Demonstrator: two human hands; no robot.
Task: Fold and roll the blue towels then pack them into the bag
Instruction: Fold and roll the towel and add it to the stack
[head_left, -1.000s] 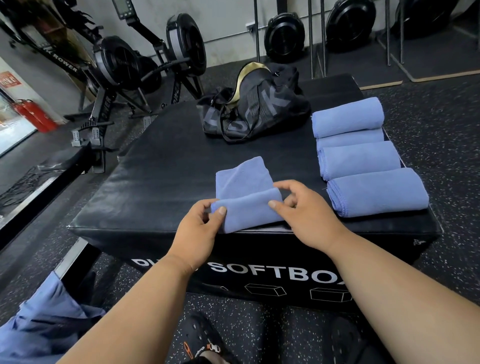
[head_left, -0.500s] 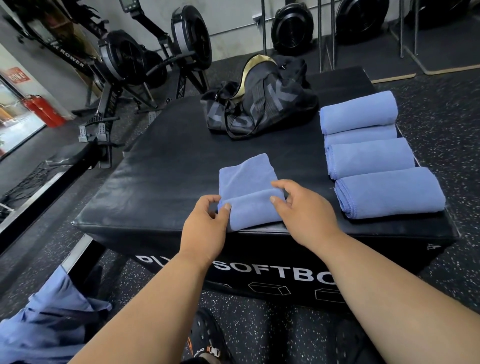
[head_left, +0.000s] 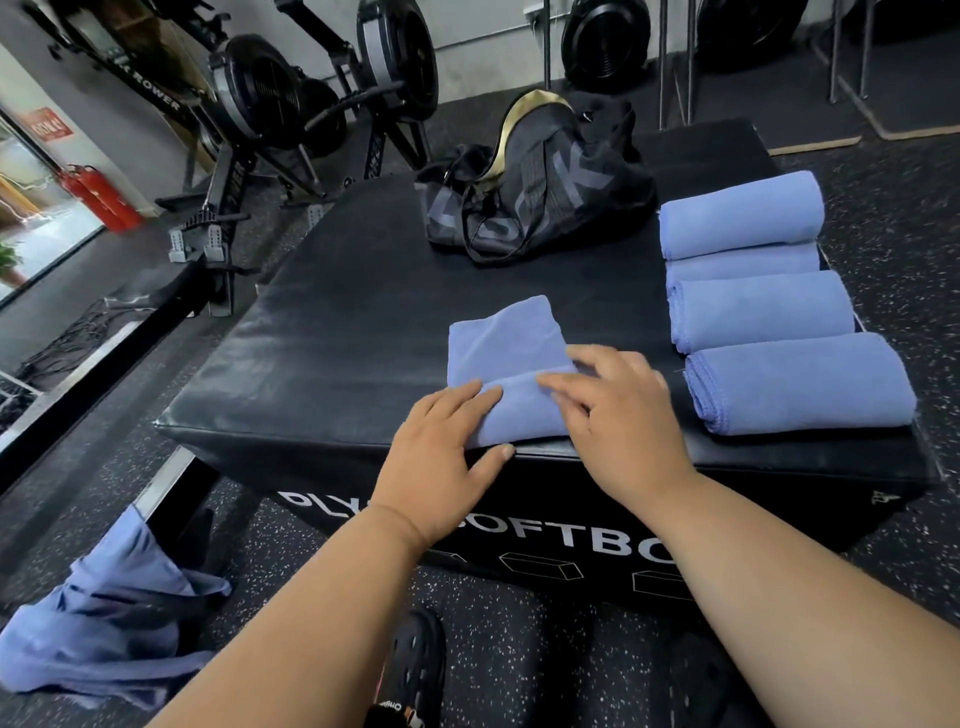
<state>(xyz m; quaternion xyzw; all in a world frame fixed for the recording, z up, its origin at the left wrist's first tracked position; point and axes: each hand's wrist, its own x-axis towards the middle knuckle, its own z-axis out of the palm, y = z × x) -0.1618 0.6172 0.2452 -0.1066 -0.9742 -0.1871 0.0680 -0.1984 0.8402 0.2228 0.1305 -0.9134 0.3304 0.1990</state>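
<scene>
A partly rolled blue towel (head_left: 506, 364) lies at the near edge of a black padded plyo box (head_left: 332, 364) serving as the worktop. The left hand (head_left: 441, 467) and right hand (head_left: 618, 415) rest flat on the rolled part, fingers (head_left: 478, 396) straight and slightly spread. To the right, four rolled blue towels (head_left: 769, 306) sit in a row, touching. A black bag (head_left: 540, 192) stands at the far side. More blue cloth (head_left: 104, 613) is heaped on the floor at left.
</scene>
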